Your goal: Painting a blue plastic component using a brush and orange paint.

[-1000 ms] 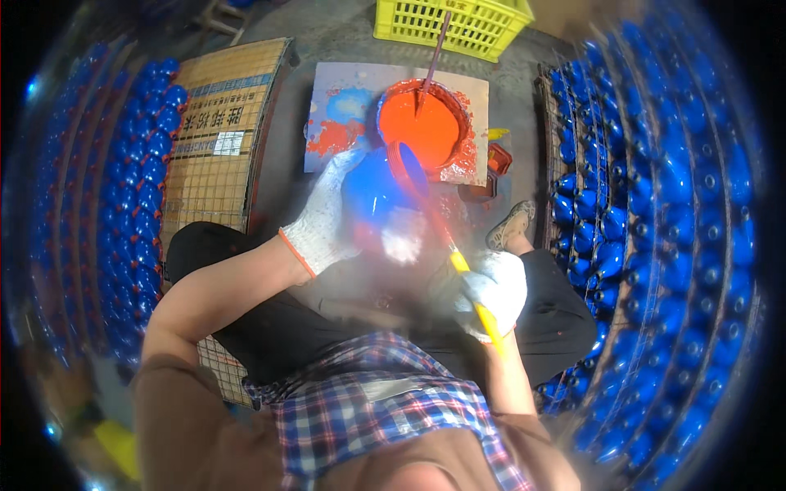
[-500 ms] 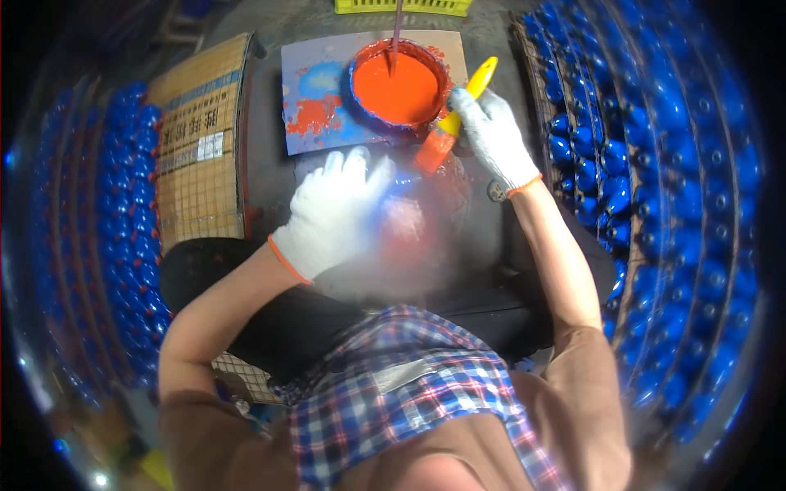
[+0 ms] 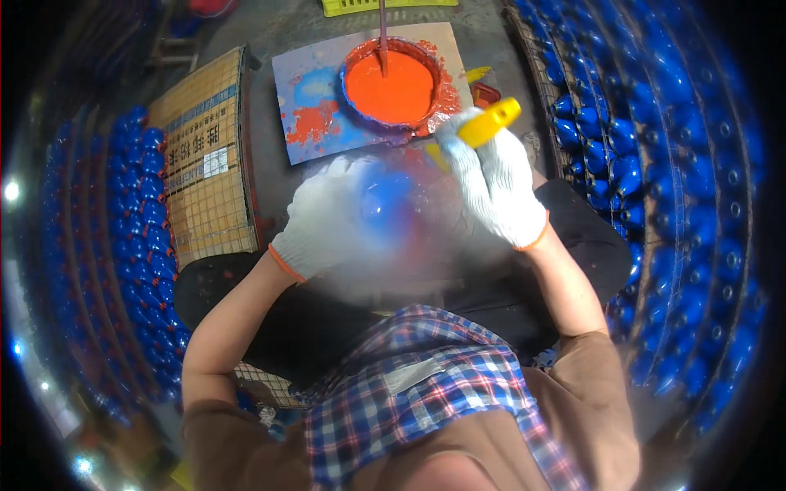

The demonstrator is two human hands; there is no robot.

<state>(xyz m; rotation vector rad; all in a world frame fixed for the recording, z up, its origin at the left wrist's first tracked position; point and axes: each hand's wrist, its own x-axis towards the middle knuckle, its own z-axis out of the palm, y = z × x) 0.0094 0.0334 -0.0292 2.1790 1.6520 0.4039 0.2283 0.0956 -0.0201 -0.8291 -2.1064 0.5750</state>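
My left hand (image 3: pixel 327 217), in a white glove, holds a round blue object (image 3: pixel 385 204) in front of my chest. My right hand (image 3: pixel 495 184), also gloved, grips a paintbrush by its yellow handle (image 3: pixel 483 127), with the brush end pointing down toward the blue object. The spot where brush meets object is blurred. Just beyond both hands stands a bucket of orange paint (image 3: pixel 391 78) with a stick standing in it, on a paint-stained board (image 3: pixel 311 98).
Rows of many blue round objects lie on racks at the left (image 3: pixel 139 221) and at the right (image 3: pixel 655 164). A cardboard box under a wire grid (image 3: pixel 205 164) sits at the left. A yellow-green crate edge (image 3: pixel 385 6) shows beyond the bucket.
My right hand has come back from the paint bucket toward the blue object, brush in hand. The left hand has kept the blue object at about the same place.
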